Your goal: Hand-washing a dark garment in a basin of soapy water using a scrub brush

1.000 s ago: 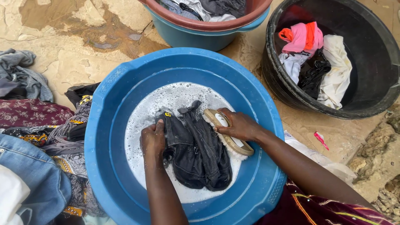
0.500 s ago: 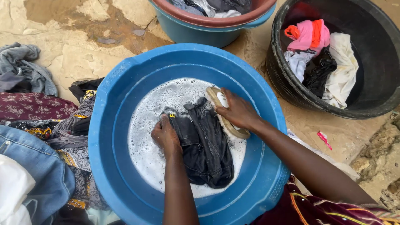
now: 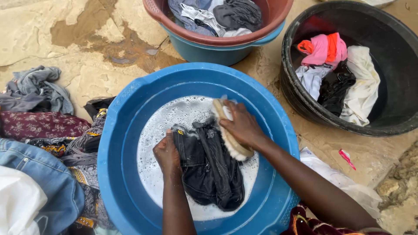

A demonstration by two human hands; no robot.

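I've got the left hand [image 3: 167, 153] clamped on the top edge of the dark garment [image 3: 209, 167], pinning it in the soapy water of the blue basin [image 3: 117, 143]. The right hand [image 3: 244, 126] is wrapped round the scrub brush [image 3: 228, 130], bristles on the cloth's right side — though I can't quite see how much bristle is touching. Risk from here: wet fabric slips from that pinning grip and bunches, or a hard stroke slops suds over the rim. Against half a second ago, the brush sits higher — the garment barely shifted.
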